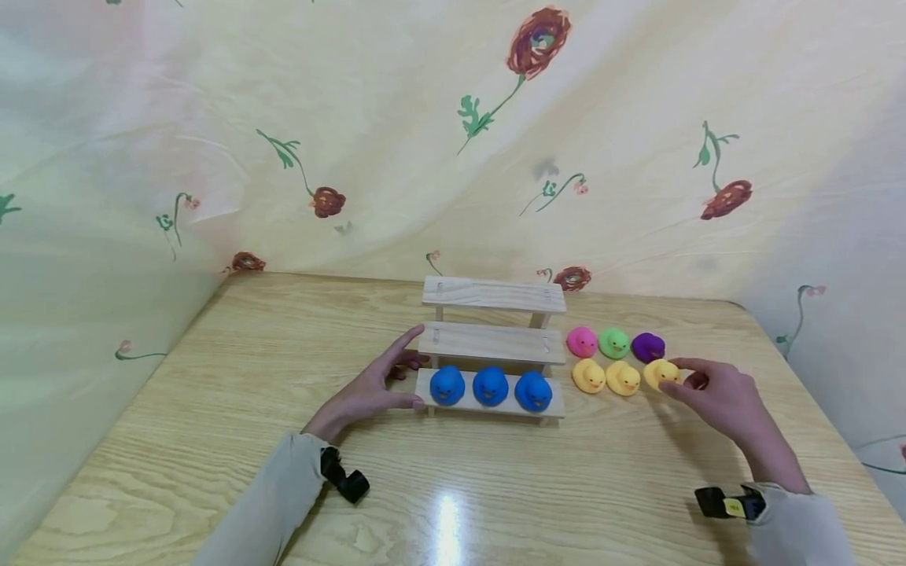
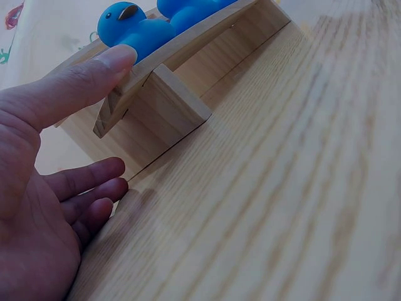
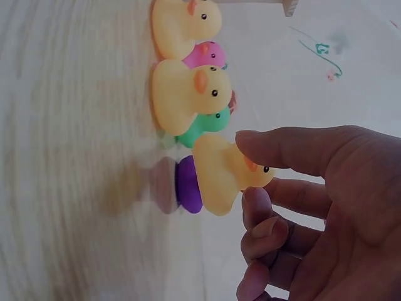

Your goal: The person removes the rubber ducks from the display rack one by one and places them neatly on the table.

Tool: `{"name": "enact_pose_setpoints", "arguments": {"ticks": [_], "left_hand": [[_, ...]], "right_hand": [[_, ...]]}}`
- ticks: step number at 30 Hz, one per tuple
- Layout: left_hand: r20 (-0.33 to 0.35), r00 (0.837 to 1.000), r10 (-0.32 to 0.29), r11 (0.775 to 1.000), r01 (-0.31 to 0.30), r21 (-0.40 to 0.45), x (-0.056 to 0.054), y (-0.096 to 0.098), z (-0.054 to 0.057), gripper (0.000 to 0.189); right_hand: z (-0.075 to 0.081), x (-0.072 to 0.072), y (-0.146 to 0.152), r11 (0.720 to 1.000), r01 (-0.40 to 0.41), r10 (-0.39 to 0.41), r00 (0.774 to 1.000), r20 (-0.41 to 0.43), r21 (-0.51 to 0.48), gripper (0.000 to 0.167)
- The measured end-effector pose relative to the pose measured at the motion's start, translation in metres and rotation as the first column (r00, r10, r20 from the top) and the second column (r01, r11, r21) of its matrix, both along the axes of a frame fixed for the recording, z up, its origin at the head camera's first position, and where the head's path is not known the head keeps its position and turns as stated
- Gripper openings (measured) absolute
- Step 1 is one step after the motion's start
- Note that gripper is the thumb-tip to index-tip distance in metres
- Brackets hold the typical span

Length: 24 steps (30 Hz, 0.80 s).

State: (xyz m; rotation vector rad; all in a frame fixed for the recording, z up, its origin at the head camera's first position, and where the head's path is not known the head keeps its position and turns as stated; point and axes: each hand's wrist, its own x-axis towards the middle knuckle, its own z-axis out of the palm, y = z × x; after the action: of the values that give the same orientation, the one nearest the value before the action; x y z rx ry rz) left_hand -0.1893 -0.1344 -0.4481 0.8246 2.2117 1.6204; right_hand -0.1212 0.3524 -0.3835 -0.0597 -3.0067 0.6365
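Note:
A three-tier wooden stand (image 1: 491,343) carries three blue rubber ducks (image 1: 490,386) in a row on its lowest step. At its left end is my left hand (image 1: 373,393), fingers spread, the thumb on the end of the lowest step and the index fingertip at the middle step. The left wrist view shows that thumb (image 2: 94,78) close beside a blue duck (image 2: 141,31). To the right of the stand, my right hand (image 1: 722,397) pinches a yellow rubber duck (image 3: 219,179) between thumb and fingers, raised a little off the tabletop.
Two more yellow ducks (image 1: 605,377) sit between the stand and my right hand. Behind them stand a pink duck (image 1: 582,342), a green duck (image 1: 613,343) and a purple duck (image 1: 647,347). A flower-patterned cloth (image 1: 396,141) hangs behind the wooden table (image 1: 566,487).

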Motion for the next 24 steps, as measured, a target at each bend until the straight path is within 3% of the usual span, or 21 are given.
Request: {"name": "enact_pose_setpoints", "arguments": {"ticks": [24], "left_hand": [[0.007, 1.0, 0.006, 1.0, -0.006, -0.003, 0.001, 0.0, 0.002, 0.104]], "right_hand": [[-0.013, -0.003, 0.013, 1.0, 0.017, -0.014, 0.991, 0.136, -0.018, 0.063]]}}
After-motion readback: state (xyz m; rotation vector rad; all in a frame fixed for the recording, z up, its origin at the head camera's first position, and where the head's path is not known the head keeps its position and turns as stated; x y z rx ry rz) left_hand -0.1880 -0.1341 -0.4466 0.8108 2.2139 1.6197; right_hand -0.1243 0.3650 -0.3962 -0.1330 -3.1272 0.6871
